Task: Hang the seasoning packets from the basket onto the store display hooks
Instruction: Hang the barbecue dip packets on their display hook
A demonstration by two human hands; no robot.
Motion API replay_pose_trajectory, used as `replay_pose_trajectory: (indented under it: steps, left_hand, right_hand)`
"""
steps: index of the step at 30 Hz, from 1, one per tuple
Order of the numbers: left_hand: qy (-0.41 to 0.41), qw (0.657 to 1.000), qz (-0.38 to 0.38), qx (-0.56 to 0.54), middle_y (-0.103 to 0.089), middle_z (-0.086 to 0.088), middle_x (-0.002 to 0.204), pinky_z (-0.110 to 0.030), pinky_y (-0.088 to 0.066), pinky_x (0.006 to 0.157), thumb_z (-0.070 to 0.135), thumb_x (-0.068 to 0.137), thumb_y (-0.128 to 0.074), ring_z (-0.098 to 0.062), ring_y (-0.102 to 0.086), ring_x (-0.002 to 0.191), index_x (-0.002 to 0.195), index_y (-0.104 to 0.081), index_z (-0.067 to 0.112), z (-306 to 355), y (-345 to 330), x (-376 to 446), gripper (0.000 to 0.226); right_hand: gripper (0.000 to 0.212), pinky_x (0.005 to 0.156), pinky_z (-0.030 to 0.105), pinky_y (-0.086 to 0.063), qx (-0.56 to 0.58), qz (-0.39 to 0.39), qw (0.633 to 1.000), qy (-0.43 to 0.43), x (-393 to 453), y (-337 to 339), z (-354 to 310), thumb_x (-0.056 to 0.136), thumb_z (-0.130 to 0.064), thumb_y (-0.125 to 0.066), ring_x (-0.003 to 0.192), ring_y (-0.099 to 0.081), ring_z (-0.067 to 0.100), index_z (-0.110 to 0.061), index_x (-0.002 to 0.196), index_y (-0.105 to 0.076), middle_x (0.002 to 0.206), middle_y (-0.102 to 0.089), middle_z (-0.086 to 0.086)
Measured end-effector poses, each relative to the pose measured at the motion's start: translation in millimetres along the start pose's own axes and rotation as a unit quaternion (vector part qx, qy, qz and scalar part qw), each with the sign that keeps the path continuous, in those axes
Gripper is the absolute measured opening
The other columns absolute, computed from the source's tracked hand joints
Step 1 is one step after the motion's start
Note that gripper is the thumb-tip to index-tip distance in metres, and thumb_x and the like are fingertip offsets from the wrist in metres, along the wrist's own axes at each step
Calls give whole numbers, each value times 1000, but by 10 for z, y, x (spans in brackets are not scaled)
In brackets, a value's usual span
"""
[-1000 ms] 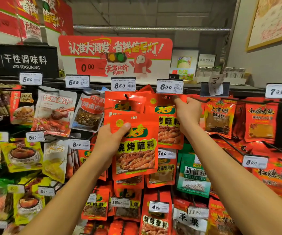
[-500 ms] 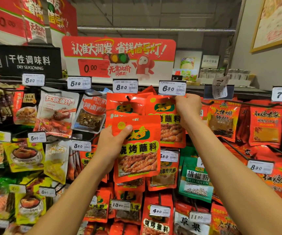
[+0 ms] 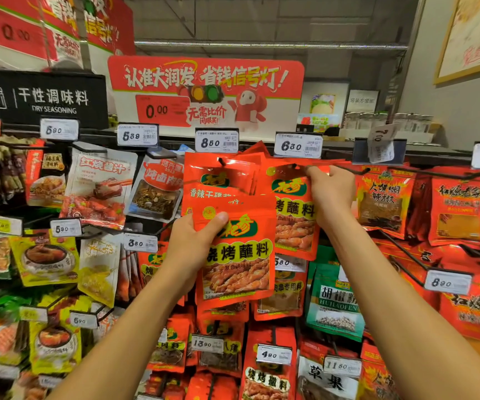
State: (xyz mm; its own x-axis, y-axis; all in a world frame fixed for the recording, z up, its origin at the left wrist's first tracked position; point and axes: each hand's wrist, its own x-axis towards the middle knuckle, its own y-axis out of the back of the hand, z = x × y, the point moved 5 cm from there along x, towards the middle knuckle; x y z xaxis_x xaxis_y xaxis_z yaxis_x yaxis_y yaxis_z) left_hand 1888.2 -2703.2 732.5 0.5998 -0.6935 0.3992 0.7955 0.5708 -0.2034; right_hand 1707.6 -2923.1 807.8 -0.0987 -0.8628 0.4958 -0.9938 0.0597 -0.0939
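Note:
My left hand (image 3: 192, 243) grips a red seasoning packet (image 3: 238, 255) by its upper left corner, thumb on the front, in front of the display. My right hand (image 3: 329, 192) pinches the top of an identical red packet (image 3: 292, 215) at the black display hook (image 3: 293, 166) under the 6.80 price tag (image 3: 298, 145). Whether that packet's hole sits on the hook is hidden by my fingers. The basket is out of view.
Red packets (image 3: 218, 177) hang on the neighbouring hook under the 8.50 tag (image 3: 216, 141). More packets fill hooks left, right and below. A bare black hook (image 3: 351, 168) juts out right of my right hand. A red sign (image 3: 204, 90) stands above.
The view has shifted slightly. My right hand has moved a little along the top of its packet at the hook. My left hand still holds its packet in the same place.

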Motion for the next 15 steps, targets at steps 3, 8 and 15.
replay_pose_trajectory:
  steps: [3,8,15]
  left_hand:
    - [-2,1000,-4,4,-79,-4,92,-24,-58,64,26,93,-71,-21,-77,85,94,-74,16,14,-44,20,11]
    - [-15,1000,-12,10,-80,-4,93,-27,-59,67,25,94,-70,-22,-77,86,91,-75,18,100,-78,45,9]
    - [-10,1000,-6,5,-79,-4,97,-33,-59,75,33,95,-66,-22,-77,90,100,-74,16,95,-63,47,20]
  right_hand:
    - [33,58,36,-37,-57,2,998,25,87,-35,79,83,-41,-72,65,-52,22,-20,62,-56,62,-57,-6]
    - [38,98,41,-47,-91,-2,995,-41,371,-322,324,93,-41,-70,118,-61,33,-11,116,-71,123,-69,11]
    - [46,96,37,-45,-155,-31,985,-68,709,-490,490,93,-48,-66,121,-60,35,-9,119,-70,124,-69,13]
